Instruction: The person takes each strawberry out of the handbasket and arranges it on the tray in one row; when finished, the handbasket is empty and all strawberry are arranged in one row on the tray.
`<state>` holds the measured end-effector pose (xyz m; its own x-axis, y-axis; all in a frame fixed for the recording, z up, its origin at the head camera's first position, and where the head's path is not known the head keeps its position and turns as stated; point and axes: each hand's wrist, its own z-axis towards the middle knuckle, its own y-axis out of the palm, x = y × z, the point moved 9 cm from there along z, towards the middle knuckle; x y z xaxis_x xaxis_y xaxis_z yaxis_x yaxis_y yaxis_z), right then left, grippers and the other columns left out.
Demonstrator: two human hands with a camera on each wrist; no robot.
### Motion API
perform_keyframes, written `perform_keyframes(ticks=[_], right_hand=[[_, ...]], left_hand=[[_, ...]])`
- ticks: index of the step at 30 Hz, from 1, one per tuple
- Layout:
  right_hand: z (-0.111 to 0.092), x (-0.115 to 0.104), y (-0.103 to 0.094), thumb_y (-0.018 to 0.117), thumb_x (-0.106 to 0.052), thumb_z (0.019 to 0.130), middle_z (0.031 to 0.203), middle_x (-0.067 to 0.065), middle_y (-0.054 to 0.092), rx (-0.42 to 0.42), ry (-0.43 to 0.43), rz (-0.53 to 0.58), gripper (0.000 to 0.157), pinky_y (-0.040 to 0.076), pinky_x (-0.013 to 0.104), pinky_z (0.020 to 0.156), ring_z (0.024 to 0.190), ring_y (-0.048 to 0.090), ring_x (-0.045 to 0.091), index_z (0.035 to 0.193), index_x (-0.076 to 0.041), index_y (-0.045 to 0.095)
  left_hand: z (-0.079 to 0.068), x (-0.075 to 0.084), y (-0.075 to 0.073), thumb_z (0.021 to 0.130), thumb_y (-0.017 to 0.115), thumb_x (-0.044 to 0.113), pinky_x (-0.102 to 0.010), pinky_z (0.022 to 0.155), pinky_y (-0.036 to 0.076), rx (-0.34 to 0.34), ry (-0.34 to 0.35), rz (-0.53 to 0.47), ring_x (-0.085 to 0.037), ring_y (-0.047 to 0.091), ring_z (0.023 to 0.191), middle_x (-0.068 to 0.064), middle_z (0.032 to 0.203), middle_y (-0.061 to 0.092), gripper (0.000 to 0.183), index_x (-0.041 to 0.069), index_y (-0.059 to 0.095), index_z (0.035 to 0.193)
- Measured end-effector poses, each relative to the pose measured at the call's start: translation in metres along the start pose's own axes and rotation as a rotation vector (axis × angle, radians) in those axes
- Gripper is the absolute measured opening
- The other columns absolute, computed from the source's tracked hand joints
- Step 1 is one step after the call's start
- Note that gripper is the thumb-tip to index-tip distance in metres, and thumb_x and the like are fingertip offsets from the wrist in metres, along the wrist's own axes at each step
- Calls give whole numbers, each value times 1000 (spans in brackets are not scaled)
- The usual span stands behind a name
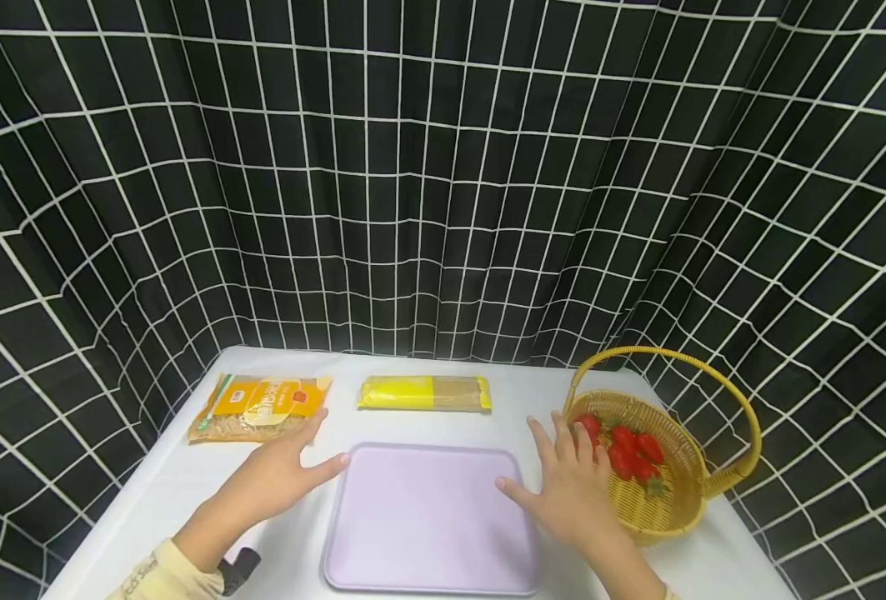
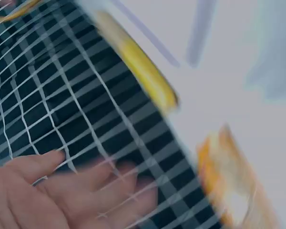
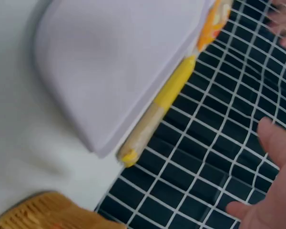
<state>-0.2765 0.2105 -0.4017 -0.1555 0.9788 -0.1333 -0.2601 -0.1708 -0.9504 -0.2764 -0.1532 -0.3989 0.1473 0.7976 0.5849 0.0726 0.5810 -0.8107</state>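
My left hand (image 1: 276,473) hovers between the orange bag of grain (image 1: 251,408) and a pale purple tray (image 1: 431,521), fingers extended and holding nothing. In the head view its fingertips overlap the bag's right edge. My right hand (image 1: 572,487) is spread at the tray's right side, nothing in its grasp. Its fingers partly cover the left rim of a wicker basket (image 1: 686,508). Inside the basket lie several red strawberries (image 1: 623,461). Behind the tray is a long yellow pack of noodles (image 1: 423,393), also in the left wrist view, where the left hand (image 2: 81,195) appears blurred.
A white table (image 1: 322,367) carries everything, with a black curtain with white grid lines (image 1: 427,208) around its back and sides. The basket's tall arched handle (image 1: 663,352) rises at the right. By the left sleeve shows a small black object (image 1: 240,571).
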Motion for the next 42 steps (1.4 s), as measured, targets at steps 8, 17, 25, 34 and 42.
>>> perform_keyframes(ticks=[8, 17, 25, 34, 42], right_hand=[[3, 3, -3, 77, -46, 81, 128, 17, 56, 71, 42, 205, 70, 31, 63, 95, 121, 39, 42, 132, -6, 52], [-6, 6, 18, 77, -41, 82, 111, 9, 66, -11, 94, 278, 60, 34, 58, 93, 113, 47, 37, 126, -5, 58], [4, 4, 23, 75, -41, 85, 109, 5, 68, -23, 92, 320, 51, 41, 55, 91, 104, 54, 31, 123, -10, 61], [33, 56, -19, 68, -48, 90, 102, 3, 70, -100, 141, 461, 41, 56, 44, 80, 94, 65, 23, 109, -12, 69], [74, 167, -18, 63, -30, 96, 96, 15, 70, -341, 289, 568, 49, 58, 42, 75, 88, 67, 28, 119, 13, 61]], left_hand=[[17, -72, 56, 87, 70, 30, -47, 74, 60, -171, -420, -693, -33, 68, 93, -17, 109, 68, 61, -8, 52, 132], [14, -108, 100, 81, 78, 17, -36, 64, 61, -245, -516, -601, -24, 70, 72, -7, 91, 71, 54, -6, 59, 127], [29, -106, 90, 74, 79, 4, -31, 55, 60, -128, -503, -521, -20, 66, 59, -8, 72, 67, 49, -4, 64, 121], [35, -115, 81, 76, 80, 7, -34, 58, 61, -108, -493, -636, -21, 67, 62, -10, 78, 68, 54, -3, 62, 126], [41, -117, 83, 75, 81, 7, -34, 59, 61, -102, -499, -667, -21, 67, 61, -11, 77, 68, 54, -2, 63, 126]])
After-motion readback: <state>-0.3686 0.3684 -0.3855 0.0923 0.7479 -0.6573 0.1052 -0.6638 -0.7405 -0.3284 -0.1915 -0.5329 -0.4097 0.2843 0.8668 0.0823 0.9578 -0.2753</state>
